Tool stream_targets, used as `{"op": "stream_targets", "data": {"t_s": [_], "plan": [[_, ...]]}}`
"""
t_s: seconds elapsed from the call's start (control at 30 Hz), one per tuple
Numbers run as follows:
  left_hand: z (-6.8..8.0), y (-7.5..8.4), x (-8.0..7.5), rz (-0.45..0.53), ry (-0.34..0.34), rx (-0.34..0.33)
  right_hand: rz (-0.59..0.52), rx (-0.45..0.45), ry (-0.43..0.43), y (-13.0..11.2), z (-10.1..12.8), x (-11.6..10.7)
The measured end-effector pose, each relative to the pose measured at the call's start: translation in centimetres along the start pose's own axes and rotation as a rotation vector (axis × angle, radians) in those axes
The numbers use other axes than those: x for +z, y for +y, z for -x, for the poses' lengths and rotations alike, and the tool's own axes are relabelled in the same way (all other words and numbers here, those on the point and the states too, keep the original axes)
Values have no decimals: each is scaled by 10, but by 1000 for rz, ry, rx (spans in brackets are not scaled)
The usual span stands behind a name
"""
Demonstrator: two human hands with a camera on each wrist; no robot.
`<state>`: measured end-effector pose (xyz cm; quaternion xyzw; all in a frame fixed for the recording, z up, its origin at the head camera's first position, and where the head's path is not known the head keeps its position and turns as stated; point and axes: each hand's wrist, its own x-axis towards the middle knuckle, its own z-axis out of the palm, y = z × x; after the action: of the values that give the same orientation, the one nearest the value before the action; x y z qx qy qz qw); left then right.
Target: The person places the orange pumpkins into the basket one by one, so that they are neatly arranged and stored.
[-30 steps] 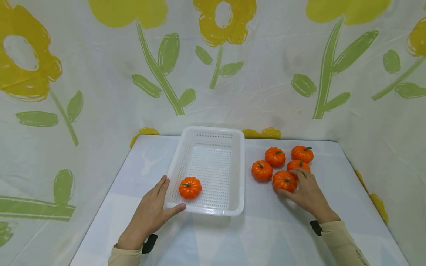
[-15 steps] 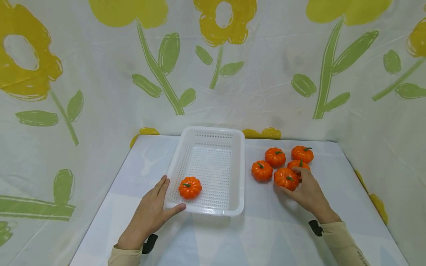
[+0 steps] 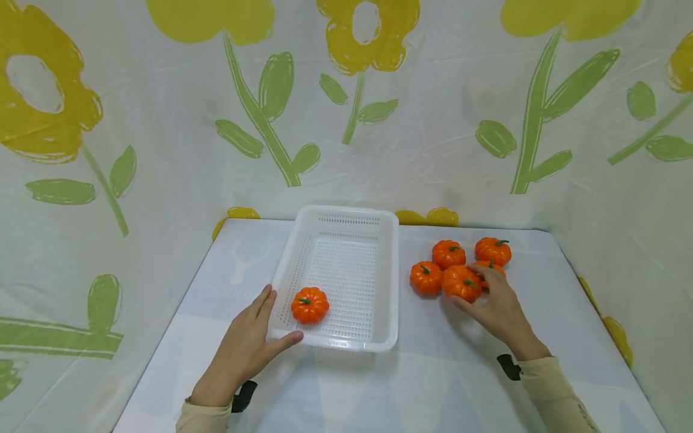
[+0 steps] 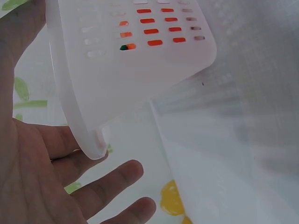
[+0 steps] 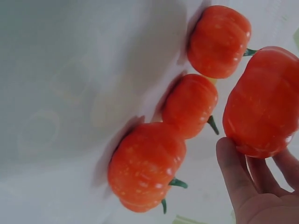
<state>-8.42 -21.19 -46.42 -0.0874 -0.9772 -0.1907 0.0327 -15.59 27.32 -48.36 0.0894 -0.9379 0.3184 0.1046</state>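
Observation:
My right hand [image 3: 500, 307] grips a small orange pumpkin [image 3: 461, 283] with a green stem, thumb at its front and fingers behind. In the right wrist view that pumpkin [image 5: 261, 102] shows large, above the tabletop and apart from the others. My left hand [image 3: 243, 343] rests at the near left corner of a white plastic basket [image 3: 392, 276], fingers on its left rim and thumb by the front rim. Up close in the left wrist view, the fingers [image 4: 112, 186] are extended and some touch the rim. One pumpkin [image 3: 310, 305] sits inside the basket, near that corner.
Several more pumpkins stand right of the basket: a left one [image 3: 426, 278], a back one [image 3: 448, 254], a far right one [image 3: 492, 252], and one partly hidden behind my right hand [image 3: 494, 266]. A flower-patterned cloth [image 3: 411, 144] surrounds the white table [image 3: 379, 391].
My right hand has gripped the nearest pumpkin, tilted it and raised it slightly, moving a little up and back left. My left hand and the basket have stayed in place.

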Motion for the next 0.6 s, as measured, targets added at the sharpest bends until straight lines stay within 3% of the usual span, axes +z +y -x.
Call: {"op": "stream_targets", "data": {"t_s": [0.6], "plan": [[0,0,0,-9,-5,-16,-103,-54,6,-21,-13,6]]}}
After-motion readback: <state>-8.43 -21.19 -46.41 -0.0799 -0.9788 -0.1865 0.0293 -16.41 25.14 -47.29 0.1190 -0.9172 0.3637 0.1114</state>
